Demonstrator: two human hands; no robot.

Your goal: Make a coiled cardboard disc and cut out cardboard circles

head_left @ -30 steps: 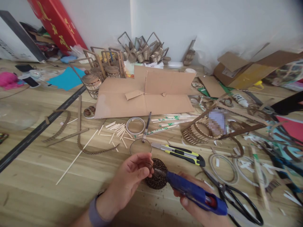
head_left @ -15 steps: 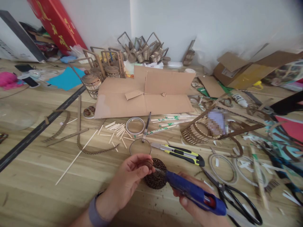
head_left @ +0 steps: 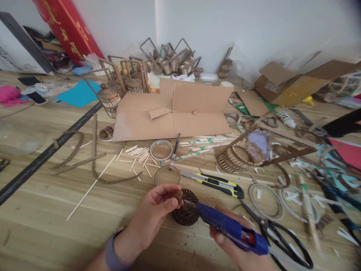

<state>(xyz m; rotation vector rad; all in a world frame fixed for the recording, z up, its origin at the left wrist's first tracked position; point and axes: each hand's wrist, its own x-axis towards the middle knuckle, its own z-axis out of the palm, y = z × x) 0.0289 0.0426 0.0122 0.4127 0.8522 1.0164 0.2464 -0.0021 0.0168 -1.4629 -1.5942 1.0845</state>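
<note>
Glue gun (head_left: pixel 228 227) held; red box (head_left: pixel 67 28) bears gold characters.

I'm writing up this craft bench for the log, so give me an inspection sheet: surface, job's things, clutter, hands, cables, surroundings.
Surface: wooden table, littered with scraps.
Job's things: blue glue gun, nozzle at a dark cardboard roll on the table.
Clutter: utility knife, scissors, sticks, flattened cardboard.
Hands: left hand pinches a thin strip at the roll; right hand grips the glue gun.
Cables: nothing seen.
Surroundings: white wall, red box leaning at far left, baskets piled by the wall.
</note>
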